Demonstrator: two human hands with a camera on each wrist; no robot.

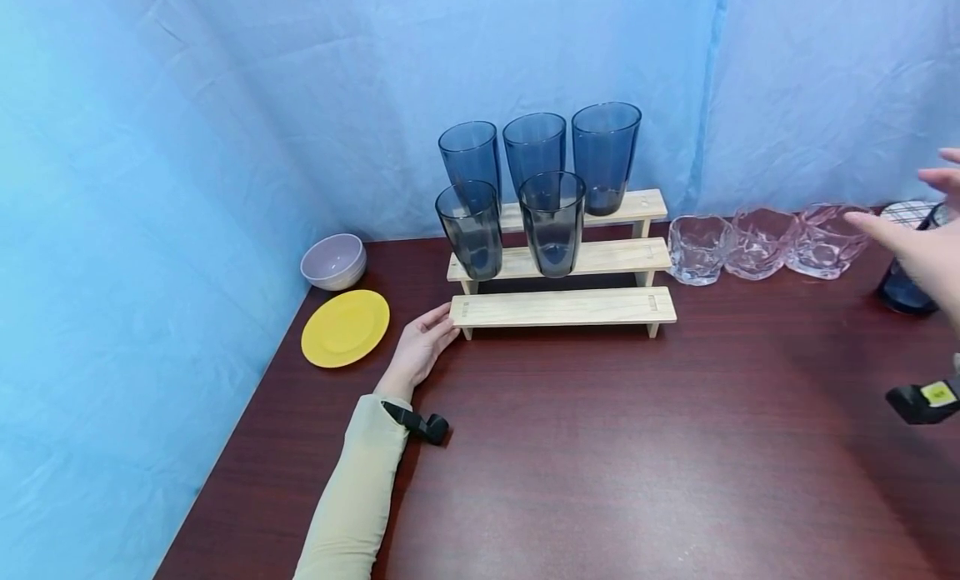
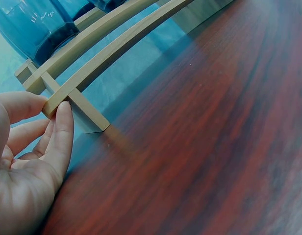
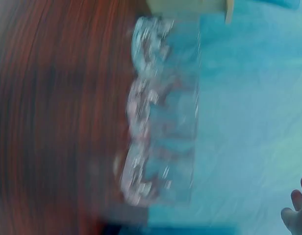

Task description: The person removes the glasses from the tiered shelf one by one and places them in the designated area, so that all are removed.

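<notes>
My left hand (image 1: 422, 347) pinches the left end of the lowest step of a three-tier wooden rack (image 1: 562, 307). In the left wrist view the thumb lies on one side of the step's end (image 2: 58, 102) and a fingertip on the other. Two tall grey-blue glasses (image 1: 553, 238) stand on the middle step, and three blue glasses (image 1: 609, 167) on the top step. At the right edge my right hand (image 1: 937, 247) is raised with fingers apart and holds nothing. It partly hides a dark blue glass (image 1: 900, 288) on the table.
Right of the rack, a clear wavy tumbler (image 1: 697, 255) and two pinkish ones (image 1: 761, 247) stand in a row. A white grid-patterned item (image 1: 906, 214) lies behind the dark glass. At left are a lilac bowl (image 1: 337, 267) and a yellow plate (image 1: 345, 328). Blue cloth (image 1: 337, 105) hangs behind the table.
</notes>
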